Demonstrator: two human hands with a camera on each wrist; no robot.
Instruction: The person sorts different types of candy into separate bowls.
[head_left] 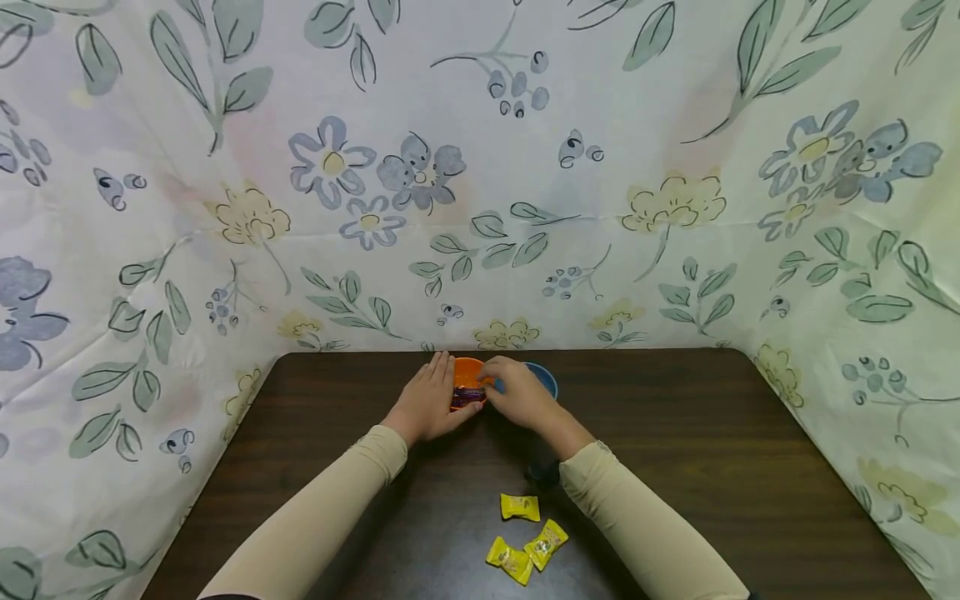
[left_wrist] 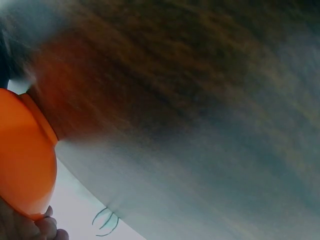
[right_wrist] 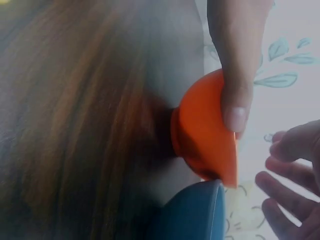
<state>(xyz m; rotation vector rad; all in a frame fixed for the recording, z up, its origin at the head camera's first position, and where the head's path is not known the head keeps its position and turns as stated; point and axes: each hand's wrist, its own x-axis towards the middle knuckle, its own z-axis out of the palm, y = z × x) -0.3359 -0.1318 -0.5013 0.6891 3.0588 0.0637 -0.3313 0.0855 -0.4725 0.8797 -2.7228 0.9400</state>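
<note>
An orange bowl (head_left: 468, 369) stands near the table's back edge with purple-wrapped candies (head_left: 467, 397) in it. My left hand (head_left: 427, 404) holds this bowl from the left, fingers stretched along its far side and thumb at the near rim. In the right wrist view that thumb lies over the edge of the orange bowl (right_wrist: 207, 127). My right hand (head_left: 521, 394) is above the bowl's right rim, fingers loosely bent with nothing visible between them. Right beside it, a blue bowl (head_left: 550, 379) is partly hidden behind the right hand.
Three yellow-wrapped candies lie on the table nearer to me: one candy (head_left: 520, 507) farther off, a second candy (head_left: 546, 543) and a third candy (head_left: 510, 560) close together. A floral cloth (head_left: 480, 250) hangs behind the dark wooden table (head_left: 675, 433) and along its sides.
</note>
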